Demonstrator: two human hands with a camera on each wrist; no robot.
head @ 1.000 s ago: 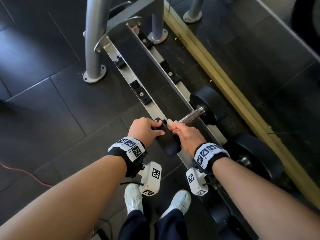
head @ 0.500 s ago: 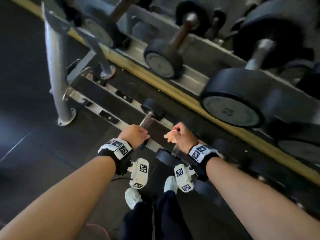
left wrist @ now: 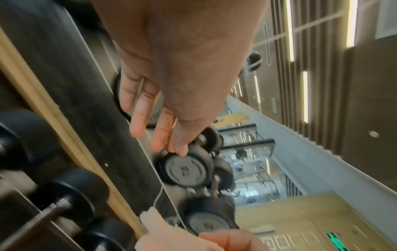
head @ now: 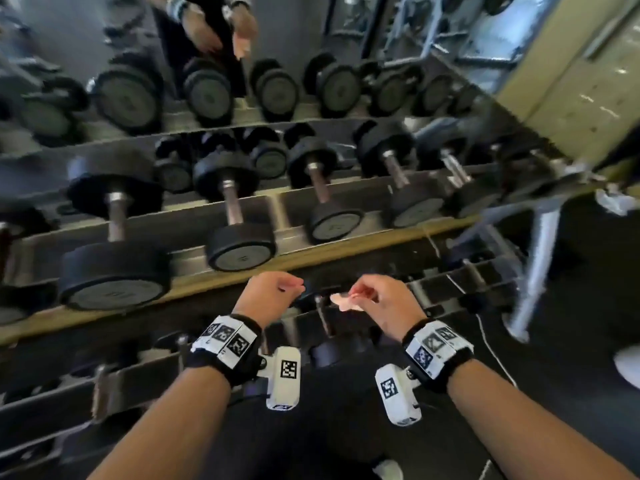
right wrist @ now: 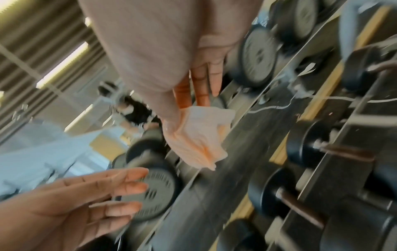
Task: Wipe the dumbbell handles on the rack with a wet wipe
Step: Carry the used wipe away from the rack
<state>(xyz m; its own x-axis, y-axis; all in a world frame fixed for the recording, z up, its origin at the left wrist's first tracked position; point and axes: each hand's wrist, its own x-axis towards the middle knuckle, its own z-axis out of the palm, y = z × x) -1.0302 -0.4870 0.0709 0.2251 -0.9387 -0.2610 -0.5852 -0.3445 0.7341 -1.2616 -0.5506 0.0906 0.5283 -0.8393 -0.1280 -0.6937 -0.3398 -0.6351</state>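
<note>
My right hand [head: 360,294] pinches a crumpled pale wet wipe [head: 343,301] between thumb and fingers; the right wrist view shows the wipe [right wrist: 199,135] hanging from that grip. My left hand [head: 291,289] floats beside it, a short gap away, with relaxed fingers [left wrist: 137,122] that hold nothing. Both hands hover above the low rack shelf [head: 460,275], where a blurred dumbbell handle [head: 323,320] lies just under them. Neither hand touches a dumbbell.
Beyond a wooden strip [head: 242,268], rows of black dumbbells [head: 239,216] with steel handles fill the view, and my hands appear mirrored [head: 221,26] at the top. A grey rack post [head: 536,271] slants at the right. A white cable [head: 491,351] runs over the dark floor.
Both hands have come off the low dumbbell and risen. My left hand let go of its end. The view swung up from the floor to the dumbbell rows.
</note>
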